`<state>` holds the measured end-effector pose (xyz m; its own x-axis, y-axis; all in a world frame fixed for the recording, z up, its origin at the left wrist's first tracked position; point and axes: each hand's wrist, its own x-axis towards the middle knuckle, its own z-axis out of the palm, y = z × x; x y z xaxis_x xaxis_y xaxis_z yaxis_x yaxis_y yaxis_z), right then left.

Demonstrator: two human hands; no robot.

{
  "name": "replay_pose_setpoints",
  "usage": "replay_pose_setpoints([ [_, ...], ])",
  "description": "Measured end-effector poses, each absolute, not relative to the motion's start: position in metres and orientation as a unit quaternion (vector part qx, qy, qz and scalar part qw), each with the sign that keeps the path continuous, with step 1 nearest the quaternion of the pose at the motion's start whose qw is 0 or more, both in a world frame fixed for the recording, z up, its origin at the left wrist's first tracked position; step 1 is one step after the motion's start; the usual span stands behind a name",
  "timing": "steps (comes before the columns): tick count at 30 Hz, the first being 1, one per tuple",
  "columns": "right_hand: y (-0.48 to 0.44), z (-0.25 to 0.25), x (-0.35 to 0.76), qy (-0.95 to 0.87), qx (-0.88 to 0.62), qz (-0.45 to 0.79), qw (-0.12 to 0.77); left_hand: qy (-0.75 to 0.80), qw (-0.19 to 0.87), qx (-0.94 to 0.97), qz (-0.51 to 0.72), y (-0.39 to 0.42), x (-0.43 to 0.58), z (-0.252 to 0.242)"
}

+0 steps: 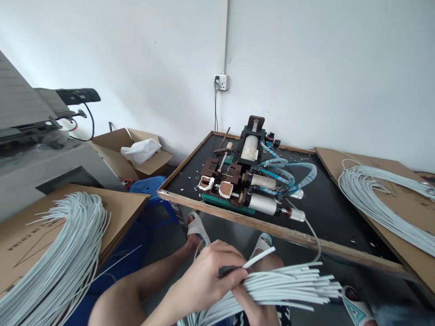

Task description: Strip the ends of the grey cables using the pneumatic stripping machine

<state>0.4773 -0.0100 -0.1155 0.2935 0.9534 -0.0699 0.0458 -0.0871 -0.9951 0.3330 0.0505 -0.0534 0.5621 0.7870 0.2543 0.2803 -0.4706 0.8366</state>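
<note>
My left hand (207,276) is closed over a thick bundle of pale grey cables (292,285) held low over my lap. Its fingertips pinch one cable (260,257) that sticks up out of the bundle, beside a small dark piece. My right hand (254,308) grips the bundle from underneath, mostly hidden by the cables and my left hand. The cut cable ends fan out to the right. Ahead on the black-topped table (326,213) sits a small pneumatic machine (244,176) with cylinders and blue coiled hoses.
A large heap of the same cables (64,258) lies on cardboard at my left. Another cable bundle (384,199) rests on cardboard at the right. An open carton (136,154), a blue stool (149,185) and a grey machine (41,154) stand left. My sandalled feet (197,226) are under the table edge.
</note>
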Motion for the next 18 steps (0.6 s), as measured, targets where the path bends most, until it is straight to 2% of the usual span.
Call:
replay_pose_setpoints([
  [3,-0.008,-0.117,0.474,-0.443,-0.607,0.365,0.550,0.360,0.406,0.774,0.326,0.048,0.334,-0.053],
  [7,-0.005,-0.117,0.473,-0.429,-0.595,0.373,0.569,0.397,0.460,0.710,0.356,0.044,0.338,-0.068],
  [10,-0.004,-0.114,0.478,-0.389,-0.582,0.460,0.547,0.435,0.500,0.598,0.452,0.044,0.335,-0.084],
  [13,-0.002,-0.107,0.483,-0.285,-0.565,0.571,0.522,0.462,0.494,0.477,0.561,0.055,0.327,-0.093],
  [18,0.003,-0.079,0.480,-0.291,-0.532,0.600,0.521,0.497,0.442,0.445,0.600,0.084,0.316,-0.089],
])
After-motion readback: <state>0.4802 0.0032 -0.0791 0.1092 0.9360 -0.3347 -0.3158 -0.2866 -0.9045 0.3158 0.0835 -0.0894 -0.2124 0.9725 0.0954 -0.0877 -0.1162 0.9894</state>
